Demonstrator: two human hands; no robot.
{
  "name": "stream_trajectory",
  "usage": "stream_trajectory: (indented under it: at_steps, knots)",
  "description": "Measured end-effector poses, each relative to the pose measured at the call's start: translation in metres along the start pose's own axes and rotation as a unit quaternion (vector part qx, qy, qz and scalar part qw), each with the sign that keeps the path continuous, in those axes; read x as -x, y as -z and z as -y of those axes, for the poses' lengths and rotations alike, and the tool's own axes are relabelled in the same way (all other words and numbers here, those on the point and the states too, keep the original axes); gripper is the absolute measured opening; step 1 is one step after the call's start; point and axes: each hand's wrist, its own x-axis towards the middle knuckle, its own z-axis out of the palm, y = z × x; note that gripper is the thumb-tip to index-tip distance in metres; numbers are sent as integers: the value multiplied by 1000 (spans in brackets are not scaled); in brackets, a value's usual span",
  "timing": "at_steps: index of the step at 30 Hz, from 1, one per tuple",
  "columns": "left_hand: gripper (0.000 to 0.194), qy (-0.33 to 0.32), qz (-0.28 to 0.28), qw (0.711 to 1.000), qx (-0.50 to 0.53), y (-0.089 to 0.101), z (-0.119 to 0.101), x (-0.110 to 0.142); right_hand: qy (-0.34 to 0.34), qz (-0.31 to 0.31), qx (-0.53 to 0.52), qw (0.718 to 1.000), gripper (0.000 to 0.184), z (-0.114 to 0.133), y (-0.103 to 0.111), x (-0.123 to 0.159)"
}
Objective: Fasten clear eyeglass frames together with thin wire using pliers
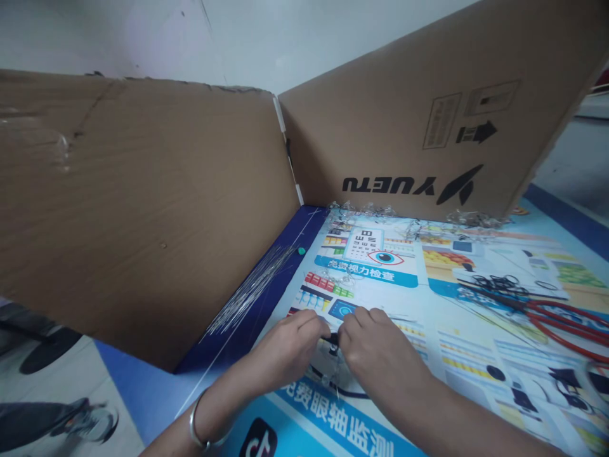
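Observation:
My left hand and my right hand meet over the printed sheet, both with fingers closed. Between them is a small black piece, like a band or strip, pinched from either side; its exact kind is unclear. Just below it hang clear, bead-like bits, partly hidden by my right hand. A silver bangle circles my left wrist. Red-handled scissors lie to the right, beside a heap of black rings or elastic bands.
Two upright cardboard panels wall off the left and back. Several thin metal wires lie along the left panel. Clear tangled pieces line the back one. A green bit sits near the corner. Someone's shoe shows at lower left.

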Motion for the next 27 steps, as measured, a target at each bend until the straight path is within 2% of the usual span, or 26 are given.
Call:
stream_trajectory:
  at_steps: [12, 27]
  knots:
    - [24, 7, 10, 1000, -14, 2, -1, 0, 2, -11, 16, 1000, 11, -1, -6, 1]
    - [26, 20, 26, 999, 1, 5, -3, -1, 6, 1, 16, 1000, 11, -2, -2, 0]
